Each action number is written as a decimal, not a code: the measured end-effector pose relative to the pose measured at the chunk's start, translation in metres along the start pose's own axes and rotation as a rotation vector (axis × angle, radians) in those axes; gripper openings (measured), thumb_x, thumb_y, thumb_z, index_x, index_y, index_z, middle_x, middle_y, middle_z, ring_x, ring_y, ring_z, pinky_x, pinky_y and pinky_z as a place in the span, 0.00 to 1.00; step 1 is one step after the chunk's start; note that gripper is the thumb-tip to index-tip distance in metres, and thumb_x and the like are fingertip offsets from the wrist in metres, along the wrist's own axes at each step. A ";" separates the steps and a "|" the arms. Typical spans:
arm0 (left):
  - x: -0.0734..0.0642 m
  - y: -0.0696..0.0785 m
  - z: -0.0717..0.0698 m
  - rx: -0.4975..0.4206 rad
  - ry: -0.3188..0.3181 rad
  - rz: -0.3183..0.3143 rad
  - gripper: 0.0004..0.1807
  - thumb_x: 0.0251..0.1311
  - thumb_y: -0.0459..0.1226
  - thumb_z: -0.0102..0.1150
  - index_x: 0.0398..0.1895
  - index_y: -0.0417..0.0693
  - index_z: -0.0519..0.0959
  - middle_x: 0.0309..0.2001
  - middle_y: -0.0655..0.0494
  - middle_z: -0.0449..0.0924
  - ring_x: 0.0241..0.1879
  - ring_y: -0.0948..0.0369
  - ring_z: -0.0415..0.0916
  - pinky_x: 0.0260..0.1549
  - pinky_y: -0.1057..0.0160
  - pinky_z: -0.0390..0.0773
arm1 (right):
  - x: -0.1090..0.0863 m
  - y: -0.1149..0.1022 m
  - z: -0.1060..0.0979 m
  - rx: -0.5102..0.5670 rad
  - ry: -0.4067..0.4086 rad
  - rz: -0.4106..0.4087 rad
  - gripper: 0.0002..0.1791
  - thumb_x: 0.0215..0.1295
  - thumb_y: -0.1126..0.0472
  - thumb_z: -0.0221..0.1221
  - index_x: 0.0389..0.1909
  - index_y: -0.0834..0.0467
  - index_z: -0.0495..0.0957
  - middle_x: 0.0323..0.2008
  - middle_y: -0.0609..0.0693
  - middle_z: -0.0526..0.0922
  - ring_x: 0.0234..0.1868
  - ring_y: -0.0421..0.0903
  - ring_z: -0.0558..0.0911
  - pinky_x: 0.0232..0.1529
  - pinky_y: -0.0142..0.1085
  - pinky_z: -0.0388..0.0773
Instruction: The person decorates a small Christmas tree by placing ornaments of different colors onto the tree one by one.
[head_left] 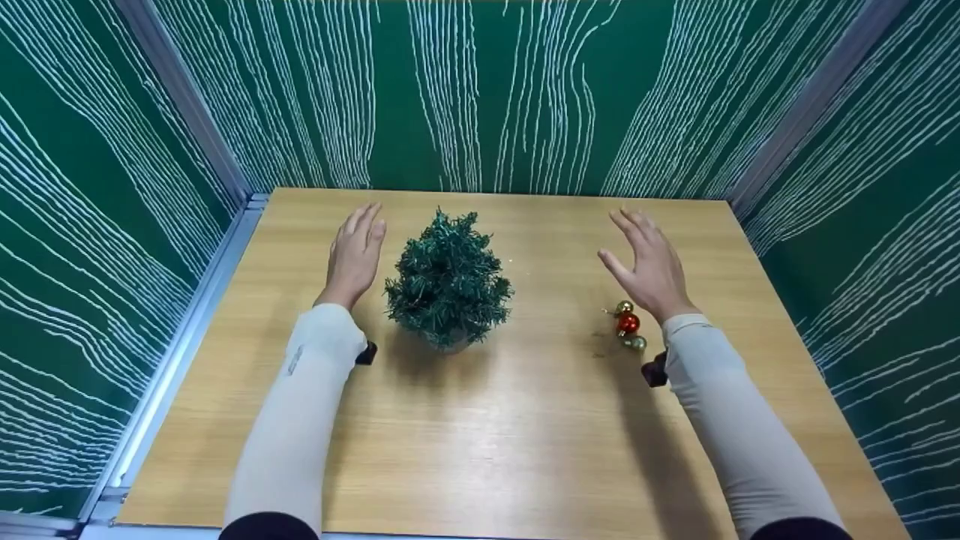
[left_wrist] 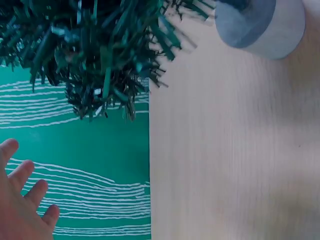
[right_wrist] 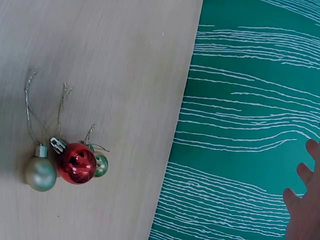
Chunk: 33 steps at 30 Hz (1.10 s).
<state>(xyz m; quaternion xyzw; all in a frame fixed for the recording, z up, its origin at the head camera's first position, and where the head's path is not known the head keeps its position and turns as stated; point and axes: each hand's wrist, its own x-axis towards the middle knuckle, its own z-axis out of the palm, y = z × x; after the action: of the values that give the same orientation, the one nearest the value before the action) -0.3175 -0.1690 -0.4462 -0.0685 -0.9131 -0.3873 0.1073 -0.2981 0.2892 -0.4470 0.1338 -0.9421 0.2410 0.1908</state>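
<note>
A small green artificial Christmas tree (head_left: pixel 450 277) stands upright on the table, its pale round base (left_wrist: pixel 280 32) showing in the left wrist view. My left hand (head_left: pixel 354 259) is held left of the tree, apart from it, with fingers extended and nothing in them. On the right, my right hand (head_left: pixel 654 270) hovers with spread fingers, also holding nothing. Just below it in the head view lie three baubles close together: a shiny red bauble (right_wrist: pixel 76 163), a matte gold-green bauble (right_wrist: pixel 41 173) and a shiny gold-green bauble (right_wrist: pixel 101 165). Thin string loops (right_wrist: pixel 61 107) trail from them.
The wooden table (head_left: pixel 480 450) carries the tree and baubles. Green panels with white wavy lines (head_left: pixel 517 90) wall in its back and both sides. A metal frame rail (head_left: pixel 180 330) runs along the left edge. Small dark devices (head_left: pixel 655 370) sit at the wrists.
</note>
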 end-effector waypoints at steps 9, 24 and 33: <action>-0.025 0.002 0.010 -0.060 0.020 0.042 0.30 0.75 0.57 0.29 0.76 0.61 0.59 0.76 0.54 0.55 0.76 0.50 0.49 0.71 0.40 0.44 | -0.016 0.001 0.005 0.022 0.017 0.013 0.35 0.67 0.44 0.57 0.74 0.44 0.60 0.76 0.47 0.58 0.78 0.51 0.51 0.72 0.60 0.50; -0.060 -0.006 0.021 -0.078 0.037 0.096 0.34 0.73 0.62 0.28 0.75 0.59 0.60 0.74 0.47 0.59 0.73 0.47 0.54 0.68 0.36 0.50 | -0.050 0.015 0.019 0.047 0.035 0.015 0.35 0.67 0.46 0.59 0.73 0.47 0.63 0.74 0.52 0.62 0.75 0.57 0.57 0.72 0.59 0.50; -0.085 -0.018 0.028 -0.122 0.028 0.064 0.27 0.75 0.50 0.39 0.75 0.63 0.59 0.73 0.51 0.59 0.71 0.50 0.58 0.64 0.36 0.59 | -0.062 0.020 0.022 0.041 0.040 0.005 0.35 0.65 0.49 0.61 0.72 0.49 0.63 0.72 0.53 0.64 0.75 0.56 0.56 0.72 0.58 0.50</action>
<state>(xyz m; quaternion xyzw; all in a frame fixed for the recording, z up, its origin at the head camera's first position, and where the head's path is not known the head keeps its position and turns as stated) -0.2427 -0.1650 -0.4985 -0.0988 -0.8834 -0.4397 0.1281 -0.2562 0.3049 -0.4996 0.1302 -0.9334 0.2633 0.2062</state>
